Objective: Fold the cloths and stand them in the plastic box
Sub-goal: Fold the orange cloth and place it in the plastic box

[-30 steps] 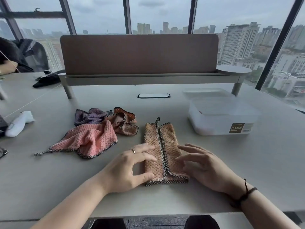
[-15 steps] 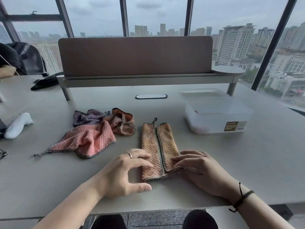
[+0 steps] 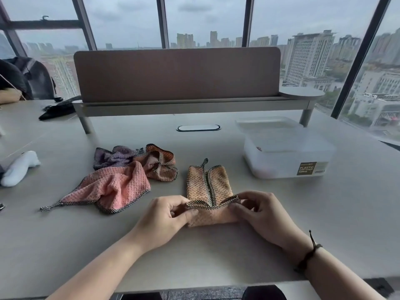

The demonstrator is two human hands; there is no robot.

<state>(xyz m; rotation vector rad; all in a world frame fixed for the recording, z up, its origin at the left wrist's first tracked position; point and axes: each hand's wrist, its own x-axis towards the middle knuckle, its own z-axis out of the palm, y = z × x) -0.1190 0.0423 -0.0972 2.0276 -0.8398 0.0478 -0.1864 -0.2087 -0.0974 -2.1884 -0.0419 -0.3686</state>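
Hands at work: the left hand (image 3: pixel 164 215) and right hand (image 3: pixel 259 211) pinch the near end of the orange cloth (image 3: pixel 207 187), fingers curled, on the counter (image 3: pixel 324 213). Rolling that end away evenly, corners level, should give a firm fold for the plastic box (image 3: pixel 287 154) nearby.

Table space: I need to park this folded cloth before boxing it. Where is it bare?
Bare table lies between the orange cloth and the plastic box, and right of the right hand. Left is crowded: the pink cloth and crumpled cloths.
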